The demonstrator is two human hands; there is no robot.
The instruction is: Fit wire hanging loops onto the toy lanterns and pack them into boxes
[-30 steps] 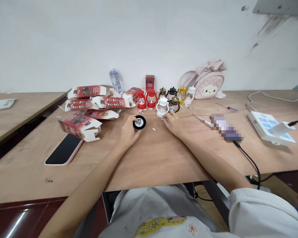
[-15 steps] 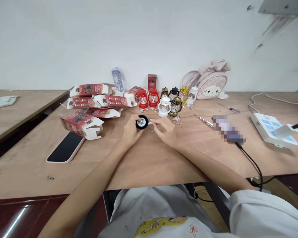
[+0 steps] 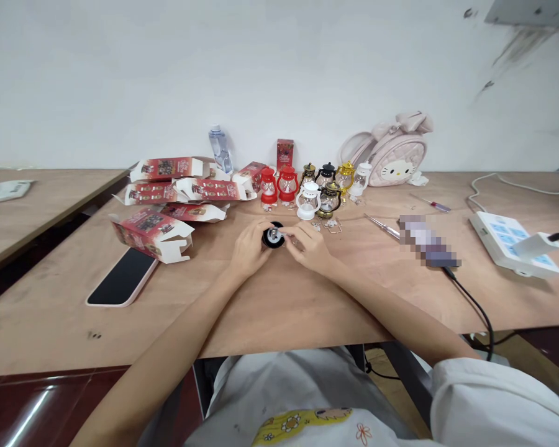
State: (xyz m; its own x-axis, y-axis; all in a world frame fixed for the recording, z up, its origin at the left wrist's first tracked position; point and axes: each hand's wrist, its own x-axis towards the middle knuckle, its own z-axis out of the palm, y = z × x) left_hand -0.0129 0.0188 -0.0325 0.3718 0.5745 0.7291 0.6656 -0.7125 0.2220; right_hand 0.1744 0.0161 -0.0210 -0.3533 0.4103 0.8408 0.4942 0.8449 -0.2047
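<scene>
My left hand point(image 3: 250, 249) is wrapped around a small black lantern, whose round underside point(image 3: 271, 241) faces me. A white disc with a metallic compartment shows in the middle of it. My right hand point(image 3: 311, 248) pinches a tiny pale piece point(image 3: 283, 231) at the lantern's right edge; its exact kind is too small to tell. Just beyond my hands stand a white lantern point(image 3: 308, 203) and a bronze lantern point(image 3: 328, 200). Two red lanterns point(image 3: 287, 184) and several others, among them a gold lantern point(image 3: 345, 178), are behind them. Bent wire bits point(image 3: 334, 226) lie near my right hand.
Opened red boxes point(image 3: 151, 230) are heaped at left, beside a phone point(image 3: 123, 277). A water bottle point(image 3: 220, 149) and a pink bag point(image 3: 398, 158) stand by the wall. At right lie screwdrivers point(image 3: 382, 227), a blurred-out device point(image 3: 428, 241) with a cable, and a power strip point(image 3: 503, 239).
My left hand has moved the black lantern slightly to the right. The pale piece in my right hand, formerly apart from the lantern, is now at its underside.
</scene>
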